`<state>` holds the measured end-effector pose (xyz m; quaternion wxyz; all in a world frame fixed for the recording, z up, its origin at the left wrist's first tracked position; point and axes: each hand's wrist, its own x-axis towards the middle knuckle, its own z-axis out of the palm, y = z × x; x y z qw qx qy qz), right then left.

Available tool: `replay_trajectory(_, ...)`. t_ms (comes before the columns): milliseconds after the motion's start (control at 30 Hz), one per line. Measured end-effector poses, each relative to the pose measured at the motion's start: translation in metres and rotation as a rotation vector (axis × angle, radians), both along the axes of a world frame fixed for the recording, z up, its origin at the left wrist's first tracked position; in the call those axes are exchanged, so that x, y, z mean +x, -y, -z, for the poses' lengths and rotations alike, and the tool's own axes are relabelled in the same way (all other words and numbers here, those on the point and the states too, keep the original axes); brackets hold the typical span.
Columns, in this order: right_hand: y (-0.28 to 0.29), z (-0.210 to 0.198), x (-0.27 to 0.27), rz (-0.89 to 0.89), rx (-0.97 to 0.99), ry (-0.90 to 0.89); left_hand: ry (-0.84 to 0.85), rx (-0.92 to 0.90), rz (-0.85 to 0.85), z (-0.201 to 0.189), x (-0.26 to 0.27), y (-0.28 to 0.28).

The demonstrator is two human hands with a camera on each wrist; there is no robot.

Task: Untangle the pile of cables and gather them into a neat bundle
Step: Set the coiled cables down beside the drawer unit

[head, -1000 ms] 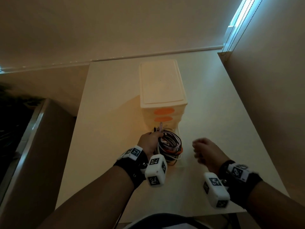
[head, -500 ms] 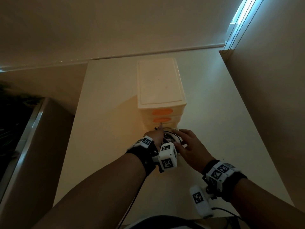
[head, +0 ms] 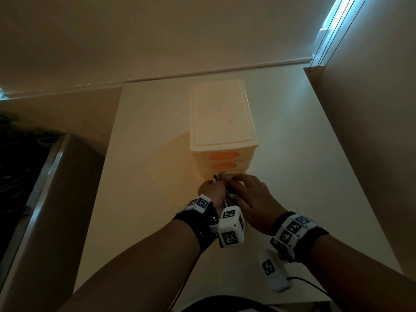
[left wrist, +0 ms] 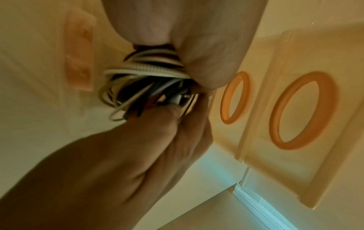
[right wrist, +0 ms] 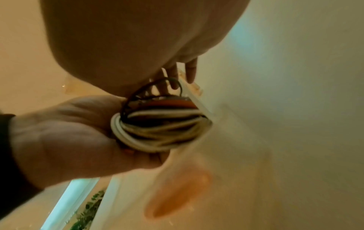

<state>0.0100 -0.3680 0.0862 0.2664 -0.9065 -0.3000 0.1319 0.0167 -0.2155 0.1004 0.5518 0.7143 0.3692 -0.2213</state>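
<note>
A coil of white, black and orange cables (right wrist: 159, 127) sits at the foot of a cream drawer unit (head: 220, 118). My left hand (head: 211, 188) grips the coil from the left, fingers curled round its loops (left wrist: 145, 74). Plug ends (head: 215, 177) stick out above that hand. My right hand (head: 247, 192) lies over the coil from the right, its fingers (right wrist: 191, 70) stretched toward the unit's lowest drawer. In the head view the two hands hide most of the coil.
The drawer unit has orange oval handles (head: 224, 156) and stands mid-table (head: 146, 154). A wall (head: 371, 154) borders the table on the right, with blind cords (head: 324, 30) in the corner. Left of the table there is a drop and a dark shelf (head: 20, 172).
My right hand, a loose fist off to the right one second ago, has moved left onto the coil. The left hand keeps its hold and has shifted slightly toward the drawers.
</note>
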Motion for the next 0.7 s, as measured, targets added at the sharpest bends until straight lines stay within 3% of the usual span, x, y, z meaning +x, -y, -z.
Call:
replay_trajectory(67,0.006,0.006,-0.011,-0.053,0.093,-0.017,0.062,-0.026,-0.08,0.003,-0.005,0.004)
replay_trajectory(167,0.01,0.029,-0.022,-0.133,-0.047,0.026,0.076,-0.102,-0.211,0.006,-0.004,0.007)
replay_trajectory(333,0.005,0.043,-0.028,-0.092,-0.205,0.17,-0.031,-0.089,-0.125,0.0,0.003,0.003)
replay_trajectory(433,0.002,0.043,-0.035,-0.064,-0.235,0.183,-0.051,-0.074,-0.002,-0.016,0.0,0.001)
replay_trajectory(567,-0.005,0.04,-0.041,-0.014,-0.24,0.152,-0.061,-0.185,0.084,-0.033,-0.002,-0.012)
replay_trajectory(600,-0.007,0.039,-0.042,-0.01,-0.24,0.149,-0.066,-0.162,0.119,-0.034,-0.003,-0.018)
replay_trajectory(700,-0.009,0.037,-0.042,-0.015,-0.24,0.141,-0.046,0.289,0.665,-0.045,-0.011,-0.034)
